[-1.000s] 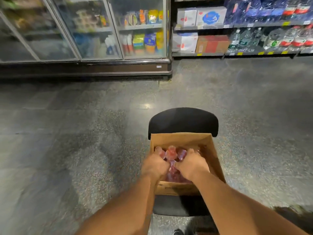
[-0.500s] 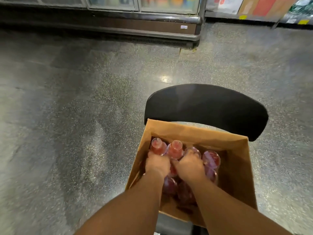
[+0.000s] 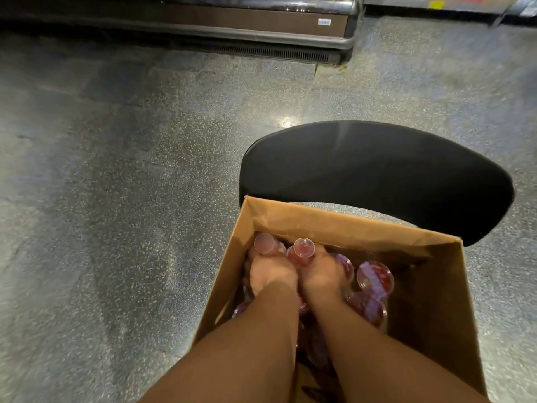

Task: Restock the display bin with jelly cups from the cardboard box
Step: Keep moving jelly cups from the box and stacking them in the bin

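Reaching into the cardboard box [image 3: 343, 225] on the black chair [image 3: 374, 175], the left hand [image 3: 268, 273] and right hand [image 3: 321, 273] sit side by side, each curled around jelly cups [image 3: 303, 248] that stick up at the far-left corner. More cups lie just right of the right hand, the nearer one to them; no display bin shows, so the lift likely goes straight up.

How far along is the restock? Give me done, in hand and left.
Done: nothing visible; no display bin is in view. In hand: the left hand and right hand are both down in the cardboard box, each curled round a jelly cup. Left: more cups remain in the box, and every cup must reach the bin.
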A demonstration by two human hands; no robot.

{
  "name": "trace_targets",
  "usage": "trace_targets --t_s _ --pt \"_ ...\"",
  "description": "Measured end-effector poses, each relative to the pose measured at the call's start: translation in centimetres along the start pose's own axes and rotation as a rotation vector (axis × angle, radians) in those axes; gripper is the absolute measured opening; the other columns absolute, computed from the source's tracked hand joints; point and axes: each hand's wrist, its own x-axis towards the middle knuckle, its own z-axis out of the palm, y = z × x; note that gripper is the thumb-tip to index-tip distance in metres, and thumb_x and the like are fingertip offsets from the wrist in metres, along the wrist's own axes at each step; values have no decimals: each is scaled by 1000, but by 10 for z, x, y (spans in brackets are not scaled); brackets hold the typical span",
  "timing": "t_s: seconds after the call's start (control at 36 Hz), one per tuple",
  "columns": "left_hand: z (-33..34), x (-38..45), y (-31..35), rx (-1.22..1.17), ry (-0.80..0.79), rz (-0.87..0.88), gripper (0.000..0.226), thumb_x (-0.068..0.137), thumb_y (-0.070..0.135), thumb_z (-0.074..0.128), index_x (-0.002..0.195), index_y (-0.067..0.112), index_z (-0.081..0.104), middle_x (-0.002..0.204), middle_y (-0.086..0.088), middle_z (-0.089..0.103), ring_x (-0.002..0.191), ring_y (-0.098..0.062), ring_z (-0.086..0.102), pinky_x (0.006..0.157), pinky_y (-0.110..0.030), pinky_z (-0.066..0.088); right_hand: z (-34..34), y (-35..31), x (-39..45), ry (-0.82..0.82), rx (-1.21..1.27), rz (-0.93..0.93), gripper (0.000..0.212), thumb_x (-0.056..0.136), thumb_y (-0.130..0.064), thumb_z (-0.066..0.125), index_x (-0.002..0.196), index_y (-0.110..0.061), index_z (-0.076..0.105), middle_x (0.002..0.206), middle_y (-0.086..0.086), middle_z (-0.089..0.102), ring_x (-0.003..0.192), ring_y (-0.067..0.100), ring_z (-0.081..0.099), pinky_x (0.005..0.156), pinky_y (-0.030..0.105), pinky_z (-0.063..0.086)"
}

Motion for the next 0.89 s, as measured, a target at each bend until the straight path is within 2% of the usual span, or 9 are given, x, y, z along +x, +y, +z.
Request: trace_targets --t_s 0.06,0.17,0.33,0.42,0.5,0.67,0.75,0.81,0.89 --pt "-1 2 1 67 23 -11 41 86 50 62 115 21 62 118 -4 67 109 -28 64 94 -33 50 4 2 -3 25 44 -9 36 88 -57 52 106 -27 62 102 3 67 94 26 63 74 32 45" --pt "-3 -3 1 84 -22 1 51 59 64 54 88 26 70 93 -3 73 89 -27 68 89 -38 55 -3 4 -16 119 51 -79 36 86 -58 52 95 -25 64 91 -3 67 78 18 58 71 28 43" --pt "-34 -46 29 85 -36 108 16 83 40 68 83 24 62 96 -3 69 96 -31 66 82 -32 48 -42 -2 -65 192 123 -122 30 90 -53 56 103 -26 56 86 -11 56 76 9 53 67 24 42" --pt "-53 -67 48 156 -81 263 13 85 33 63 84 20 66 96 -8 71 95 -32 67 82 -34 52 -69 -6 -95 246 114 -137 19 97 -46 53 102 -29 47 94 -7 58 80 12 52 79 27 43" --pt "-74 -88 65 248 -100 412 26 88 33 61 99 13 72 104 -12 71 101 -34 67 86 -35 52 -91 -15 -127 357 54 -148 19 100 -43 46 104 -27 54 102 -10 64 86 11 62 90 29 52" --pt "-135 -147 108 316 -182 642 55 91 50 36 86 11 73 86 -10 72 81 -31 66 69 -35 52 -145 -45 -214 539 192 -92 28 88 -45 50 80 -22 62 70 -8 64 63 10 60 67 29 53" --pt "-181 -180 130 353 -176 800 40 82 48 47 78 19 75 78 -3 70 66 -21 63 60 -31 54 -171 -58 -273 636 208 -83 21 87 -36 56 76 -17 57 72 -2 61 66 22 60 62 30 49" --pt "-212 -203 144 369 -202 902 31 85 42 54 73 20 74 71 1 68 58 -14 57 49 -24 41 -189 -65 -315 717 305 -86 18 87 -35 61 79 -23 50 77 -4 57 69 19 55 58 26 40" --pt "-256 -238 164 336 -211 1012 30 85 42 54 72 22 72 73 1 66 66 -18 58 57 -29 45 -215 -77 -377 783 399 -31 15 78 -31 61 72 -19 55 67 -3 59 63 19 56 51 25 35"
